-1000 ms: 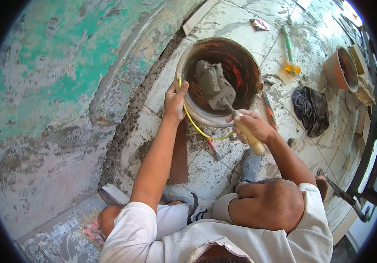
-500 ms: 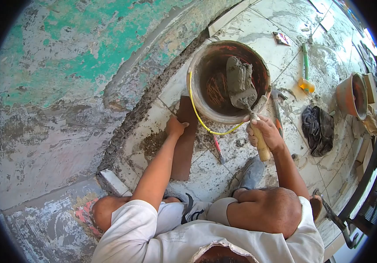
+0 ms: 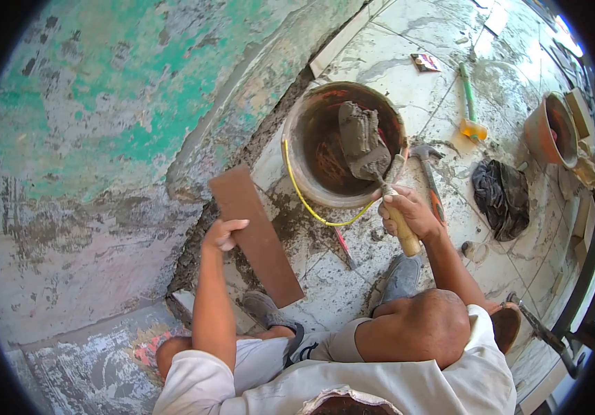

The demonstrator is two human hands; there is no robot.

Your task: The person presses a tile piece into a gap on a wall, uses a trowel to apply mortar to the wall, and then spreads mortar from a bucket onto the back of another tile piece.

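Right hand (image 3: pixel 409 211) grips trowel (image 3: pixel 403 230), mortar (image 3: pixel 358 129) loaded, over bucket (image 3: pixel 322 166). Left hand (image 3: pixel 223 234) holds brown strip (image 3: pixel 259 242), visible face bare. Rough seam (image 3: pixel 277 126) exposed at floor (image 3: pixel 387 50) edge by wall (image 3: pixel 138 124).

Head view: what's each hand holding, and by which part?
Left hand: brown strip, by its wall-side long edge, a bit above the middle. Right hand: trowel, by its wooden handle, near the blade end.

Matt brown board (image 3: pixel 257 235); smooth wooden trowel handle (image 3: pixel 402 227); rough, flaking painted wall (image 3: pixel 104 117); glossy tiles (image 3: pixel 408 76).
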